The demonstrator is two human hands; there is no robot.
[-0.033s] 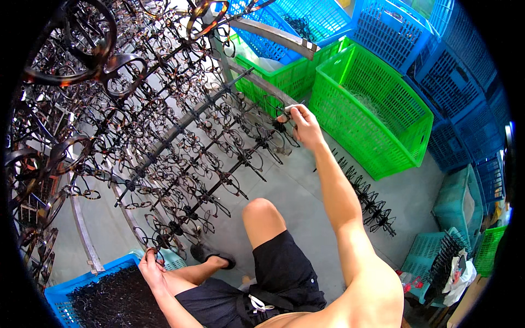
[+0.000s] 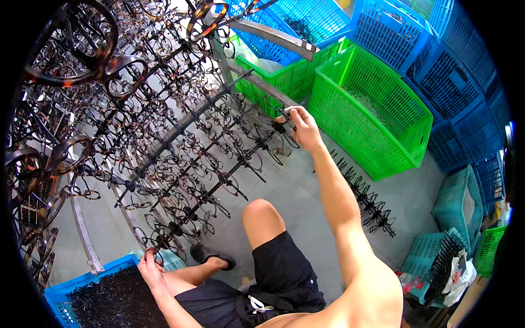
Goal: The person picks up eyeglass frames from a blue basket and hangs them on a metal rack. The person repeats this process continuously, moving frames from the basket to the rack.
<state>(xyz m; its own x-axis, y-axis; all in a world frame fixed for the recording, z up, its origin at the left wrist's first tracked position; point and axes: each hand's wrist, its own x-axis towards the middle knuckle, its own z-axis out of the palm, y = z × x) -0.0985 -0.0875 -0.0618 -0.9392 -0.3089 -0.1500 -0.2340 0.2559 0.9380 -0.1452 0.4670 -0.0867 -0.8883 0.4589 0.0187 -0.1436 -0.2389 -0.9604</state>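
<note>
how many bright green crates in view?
3: a large one right of the person's right hand, one up-left of it, one at the right edge, partly cut off. More may be hidden behind stacked blue crates.

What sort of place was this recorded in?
Probably an eyewear workshop or factory floor, judging by the rack thick with dark and tortoiseshell eyeglass frames, the stacked blue plastic crates, and the blue bin full of small black pieces.
</note>
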